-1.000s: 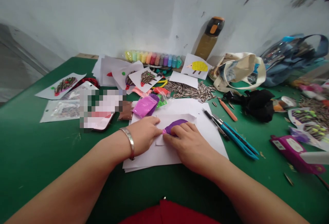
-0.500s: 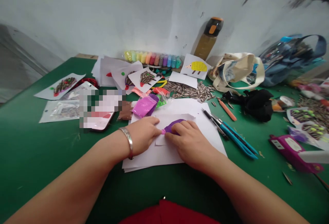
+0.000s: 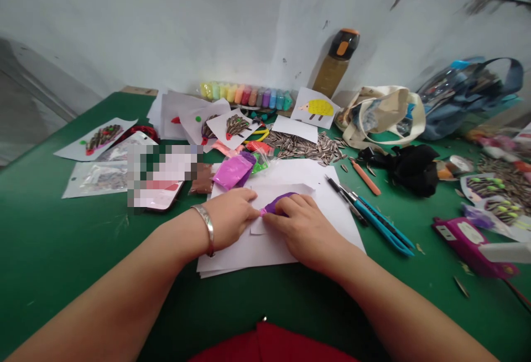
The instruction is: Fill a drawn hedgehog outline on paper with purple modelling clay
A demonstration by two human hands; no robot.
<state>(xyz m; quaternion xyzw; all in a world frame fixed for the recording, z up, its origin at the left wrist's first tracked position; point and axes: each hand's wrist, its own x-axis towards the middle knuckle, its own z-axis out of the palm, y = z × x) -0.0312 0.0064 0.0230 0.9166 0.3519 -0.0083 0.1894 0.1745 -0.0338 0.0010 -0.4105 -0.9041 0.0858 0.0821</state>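
On a small white card (image 3: 305, 189) lies a flat purple piece of modelling clay (image 3: 274, 205) with a small pink bit of clay (image 3: 263, 212) at its left tip. My left hand (image 3: 230, 215), a silver bangle at its wrist, rests on the paper. Its thumb and index finger are apart, the index fingertip touching the pink bit. My right hand (image 3: 305, 226) curls over the purple piece, thumb and fingers closed at its pink end and hiding part of it. Larger white sheets (image 3: 332, 201) lie under the card.
Purple and pink clay packets (image 3: 233, 171) lie behind my hands, near a phone (image 3: 164, 196). Sunflower seeds (image 3: 305, 148) are heaped farther back. Right of the paper are a pen (image 3: 342, 193), blue tweezers (image 3: 384, 223) and an orange tool (image 3: 366, 177). A bottle (image 3: 334, 66) stands by the wall.
My right hand has shifted very slightly left toward the pink bit. My left hand stays in nearly the same place.
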